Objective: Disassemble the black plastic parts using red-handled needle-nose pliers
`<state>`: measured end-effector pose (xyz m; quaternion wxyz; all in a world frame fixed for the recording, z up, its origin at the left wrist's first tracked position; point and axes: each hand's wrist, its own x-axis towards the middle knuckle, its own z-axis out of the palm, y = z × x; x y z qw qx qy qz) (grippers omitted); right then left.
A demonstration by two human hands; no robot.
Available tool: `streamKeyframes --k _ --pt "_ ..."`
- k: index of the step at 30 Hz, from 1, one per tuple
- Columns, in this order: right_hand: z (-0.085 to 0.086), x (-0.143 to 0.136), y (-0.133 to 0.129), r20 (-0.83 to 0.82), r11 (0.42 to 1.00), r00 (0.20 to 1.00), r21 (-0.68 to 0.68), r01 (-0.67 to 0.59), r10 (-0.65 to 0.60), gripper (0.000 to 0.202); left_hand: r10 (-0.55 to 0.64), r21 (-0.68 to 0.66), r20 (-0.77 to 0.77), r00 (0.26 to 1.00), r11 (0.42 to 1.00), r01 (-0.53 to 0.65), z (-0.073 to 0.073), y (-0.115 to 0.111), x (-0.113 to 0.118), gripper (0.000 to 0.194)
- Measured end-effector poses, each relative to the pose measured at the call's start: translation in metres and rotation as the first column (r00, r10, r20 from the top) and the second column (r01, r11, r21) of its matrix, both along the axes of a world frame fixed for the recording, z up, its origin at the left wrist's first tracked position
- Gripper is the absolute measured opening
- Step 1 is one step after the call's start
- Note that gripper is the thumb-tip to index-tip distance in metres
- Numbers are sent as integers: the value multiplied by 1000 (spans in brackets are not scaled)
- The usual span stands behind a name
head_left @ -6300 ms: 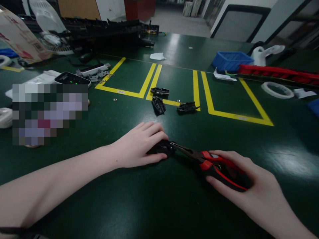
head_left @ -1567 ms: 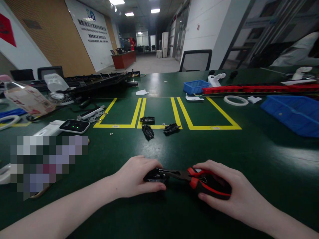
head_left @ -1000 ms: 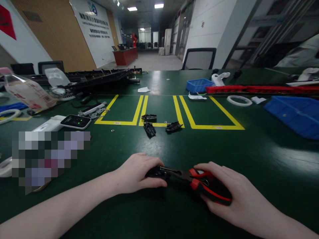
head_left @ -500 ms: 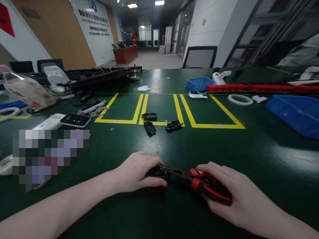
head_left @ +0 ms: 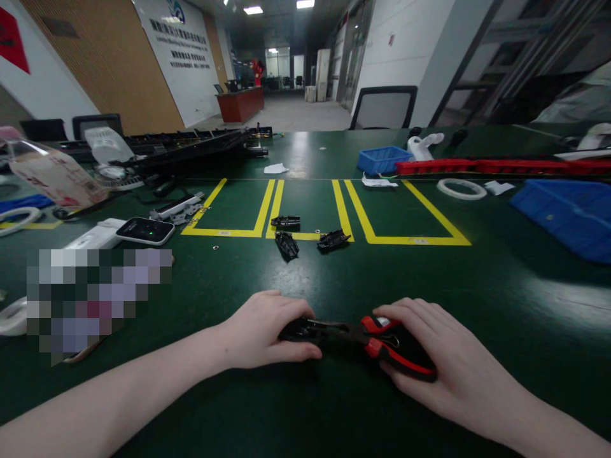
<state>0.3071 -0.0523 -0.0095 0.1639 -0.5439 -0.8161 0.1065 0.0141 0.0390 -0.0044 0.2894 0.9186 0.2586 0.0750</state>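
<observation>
Green tabletop (head_left: 286,407) beneath, black part (head_left: 296,330) sits partly within left grip (head_left: 267,329).

Beyond the pliers (head_left: 375,347), three parts (head_left: 333,240) lie on the table (head_left: 429,273), left of a tape roll (head_left: 461,189) and bin (head_left: 568,222).

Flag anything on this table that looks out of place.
Three black parts lie askew around the near edge of the middle yellow outline, not neatly inside it; a small ring sits loose on the green table.
</observation>
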Motion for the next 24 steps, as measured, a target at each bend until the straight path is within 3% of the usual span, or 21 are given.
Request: streamKeyframes --k 4,13,18,24 --pt "-2 -1 1 -89 999 995 -3 53 -53 43 4 -8 8 1000 1000 -3 1 0 0 38" --pt "-2 -1 2 -219 986 972 125 113 -84 43 17 -24 0 1000 1000 -17 6 -2 2 35" --pt "-7 -1 7 -226 978 974 197 63 -17 33 30 -60 -19 999 998 -31 12 -3 3 33" --pt "-11 1 17 -128 954 988 295 -48 89 29 86 -95 19 996 992 -84 8 -2 3 35"
